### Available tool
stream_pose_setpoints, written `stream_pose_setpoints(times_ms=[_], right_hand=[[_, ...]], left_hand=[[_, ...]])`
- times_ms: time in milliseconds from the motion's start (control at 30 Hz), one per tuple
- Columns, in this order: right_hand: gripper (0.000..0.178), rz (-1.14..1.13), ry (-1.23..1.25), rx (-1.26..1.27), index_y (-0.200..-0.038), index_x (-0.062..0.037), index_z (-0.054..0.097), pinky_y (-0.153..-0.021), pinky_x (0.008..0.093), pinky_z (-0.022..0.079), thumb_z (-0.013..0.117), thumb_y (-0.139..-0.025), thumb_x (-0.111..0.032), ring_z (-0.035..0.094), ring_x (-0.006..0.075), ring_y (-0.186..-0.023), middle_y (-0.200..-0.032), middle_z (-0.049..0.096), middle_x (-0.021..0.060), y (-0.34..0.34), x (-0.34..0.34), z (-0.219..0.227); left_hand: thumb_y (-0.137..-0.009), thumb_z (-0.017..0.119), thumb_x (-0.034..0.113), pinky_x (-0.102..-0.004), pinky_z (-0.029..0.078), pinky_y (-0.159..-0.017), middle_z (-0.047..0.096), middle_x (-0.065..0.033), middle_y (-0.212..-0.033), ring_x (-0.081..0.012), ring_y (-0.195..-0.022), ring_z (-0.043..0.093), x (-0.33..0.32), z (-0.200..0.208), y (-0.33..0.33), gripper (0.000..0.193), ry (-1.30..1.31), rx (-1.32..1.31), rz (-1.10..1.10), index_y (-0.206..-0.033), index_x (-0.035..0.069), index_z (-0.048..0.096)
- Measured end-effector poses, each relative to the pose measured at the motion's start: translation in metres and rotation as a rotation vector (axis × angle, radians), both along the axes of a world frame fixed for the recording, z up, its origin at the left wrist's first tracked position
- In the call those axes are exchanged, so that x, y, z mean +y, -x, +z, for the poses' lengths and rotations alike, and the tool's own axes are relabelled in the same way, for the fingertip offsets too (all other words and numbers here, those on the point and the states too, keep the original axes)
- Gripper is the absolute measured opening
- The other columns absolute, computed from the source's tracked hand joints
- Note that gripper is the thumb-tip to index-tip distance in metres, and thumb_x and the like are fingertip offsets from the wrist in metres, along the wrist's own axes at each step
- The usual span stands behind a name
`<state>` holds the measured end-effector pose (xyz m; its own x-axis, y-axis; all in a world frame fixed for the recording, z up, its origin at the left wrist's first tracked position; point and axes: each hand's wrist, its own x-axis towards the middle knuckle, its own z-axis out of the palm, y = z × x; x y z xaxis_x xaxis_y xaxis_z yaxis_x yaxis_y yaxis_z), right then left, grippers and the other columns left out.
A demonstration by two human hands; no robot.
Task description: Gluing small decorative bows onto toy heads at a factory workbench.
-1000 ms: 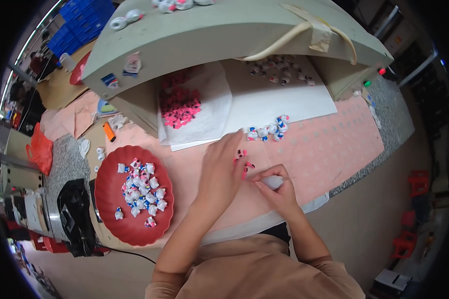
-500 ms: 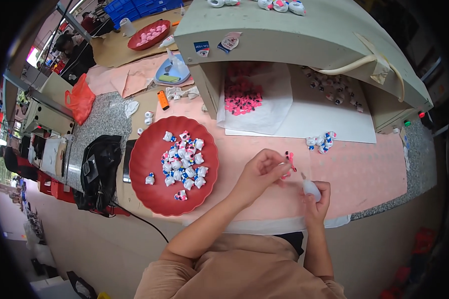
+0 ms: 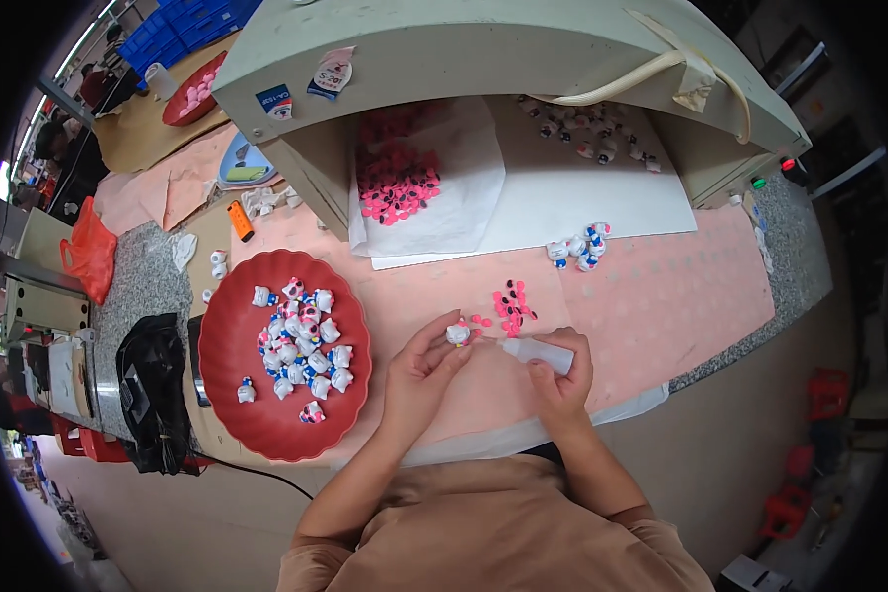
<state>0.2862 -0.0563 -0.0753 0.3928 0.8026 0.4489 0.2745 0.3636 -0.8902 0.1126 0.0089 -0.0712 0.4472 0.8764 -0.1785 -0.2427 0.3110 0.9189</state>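
We have figurines (image 3: 318,363) piled in red bowl (image 3: 227,345); left hand (image 3: 417,379) pinches 1 white toy (image 3: 458,333), right hand (image 3: 566,383) grips squeeze bottle (image 3: 540,353).

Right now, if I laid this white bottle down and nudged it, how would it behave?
The white bottle would probably roll, since its body looks rounded. Its translucent walls suggest soft plastic, so it would likely give under a firm push. It's probably light, as your right hand alone holds it.
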Motion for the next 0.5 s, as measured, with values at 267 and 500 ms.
stream_pose_setpoints(times_ms=[267,500], right_hand=[[0.027,-0.009,-0.019,-0.168,-0.098,0.0002,0.056,-0.058,0.0280,0.045,0.073,-0.079,-0.009,0.056,0.0188,-0.066,-0.083,0.063,0.0132,0.0024,0.0008,0.0021],[0.027,-0.008,-0.007,-0.174,-0.097,-0.0009,0.056,-0.058,0.0289,0.046,0.074,-0.078,-0.008,0.057,0.0206,-0.065,-0.082,0.063,0.0128,0.0038,0.0028,0.0038]], left_hand=[[-0.089,0.056,-0.008,-0.0239,0.050,-0.091,0.059,-0.0126,-0.120,-0.0162,-0.109,0.060,-0.0010,0.0025,-0.0022,0.041,-0.024,0.055,0.031,-0.130,-0.004,0.047],[-0.089,0.055,-0.008,-0.0244,0.050,-0.090,0.059,-0.0125,-0.121,-0.0162,-0.109,0.060,-0.0006,0.0036,-0.0027,0.040,-0.024,0.053,0.019,-0.129,-0.004,0.048]])
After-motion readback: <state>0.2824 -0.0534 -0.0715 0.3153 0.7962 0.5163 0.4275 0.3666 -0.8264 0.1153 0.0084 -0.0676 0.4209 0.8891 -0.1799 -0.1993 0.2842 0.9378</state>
